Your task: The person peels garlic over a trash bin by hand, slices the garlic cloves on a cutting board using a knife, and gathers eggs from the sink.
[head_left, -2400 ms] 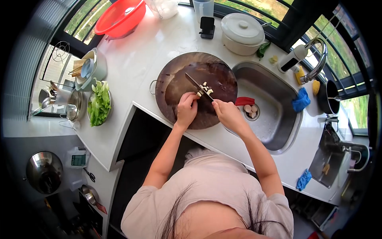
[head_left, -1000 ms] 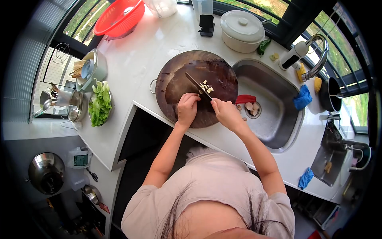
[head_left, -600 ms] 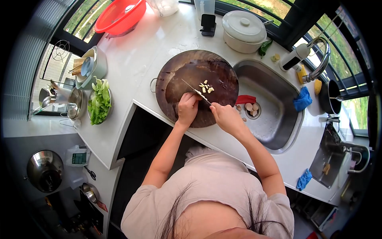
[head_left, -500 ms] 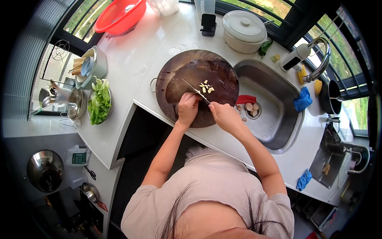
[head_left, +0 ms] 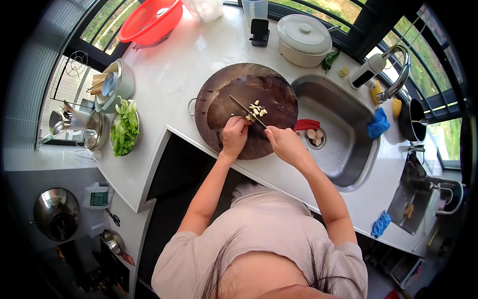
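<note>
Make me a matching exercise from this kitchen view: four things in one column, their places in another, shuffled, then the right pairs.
Things:
1. knife
2. red colander
3. leafy greens
4. blue cloth

Places:
A. far left end of the counter
B. in the right hand, over the round chopping board
C. on the sink's right rim
D. in a bowl left of the board

Pairs: 1-B, 2-A, 3-D, 4-C

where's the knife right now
The knife lies across the round chopping board, handle in the right hand, beside the left hand and garlic pieces.
</note>
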`<state>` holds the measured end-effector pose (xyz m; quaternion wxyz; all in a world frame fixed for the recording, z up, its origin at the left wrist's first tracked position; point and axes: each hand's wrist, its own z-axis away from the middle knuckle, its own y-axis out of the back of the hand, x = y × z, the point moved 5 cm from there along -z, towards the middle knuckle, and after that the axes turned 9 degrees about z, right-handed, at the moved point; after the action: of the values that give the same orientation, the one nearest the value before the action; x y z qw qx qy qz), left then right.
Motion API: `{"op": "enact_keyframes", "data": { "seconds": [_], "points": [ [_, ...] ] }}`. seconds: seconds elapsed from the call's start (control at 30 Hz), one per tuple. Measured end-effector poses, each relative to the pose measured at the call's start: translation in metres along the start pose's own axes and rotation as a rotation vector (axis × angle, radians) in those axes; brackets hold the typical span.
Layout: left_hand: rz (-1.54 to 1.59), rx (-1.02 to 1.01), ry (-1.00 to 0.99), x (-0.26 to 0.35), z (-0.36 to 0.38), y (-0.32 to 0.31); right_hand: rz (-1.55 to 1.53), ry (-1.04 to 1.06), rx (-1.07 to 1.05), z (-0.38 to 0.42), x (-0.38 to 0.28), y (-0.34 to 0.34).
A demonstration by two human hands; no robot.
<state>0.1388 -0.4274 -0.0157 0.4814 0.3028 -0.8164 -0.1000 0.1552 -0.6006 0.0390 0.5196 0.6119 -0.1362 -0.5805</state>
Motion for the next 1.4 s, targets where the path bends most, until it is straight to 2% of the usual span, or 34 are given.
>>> {"op": "enact_keyframes", "data": {
  "seconds": [0.4,0.6,0.9,1.2,1.3,1.4],
  "points": [
    [-0.021,-0.005,0.009,-0.004,0.0,-0.001,0.082,0.014,-0.037,-0.019,0.0,-0.015],
    [0.014,0.01,-0.006,0.002,-0.001,-0.001,-0.051,0.055,0.097,-0.018,0.007,-0.018],
    [-0.004,0.028,-0.013,-0.002,0.0,0.002,-0.004,0.019,-0.031,-0.001,-0.002,-0.005],
    [-0.001,0.008,0.031,-0.002,-0.001,0.001,0.104,0.005,-0.024,-0.018,-0.004,-0.022],
    [0.037,0.027,0.07,-0.003,-0.001,0.004,-0.047,0.072,0.102,-0.027,0.006,-0.025],
    [0.029,0.08,0.089,-0.002,0.0,0.009,-0.239,-0.018,0.011,-0.025,0.014,-0.014]
  ]
}}
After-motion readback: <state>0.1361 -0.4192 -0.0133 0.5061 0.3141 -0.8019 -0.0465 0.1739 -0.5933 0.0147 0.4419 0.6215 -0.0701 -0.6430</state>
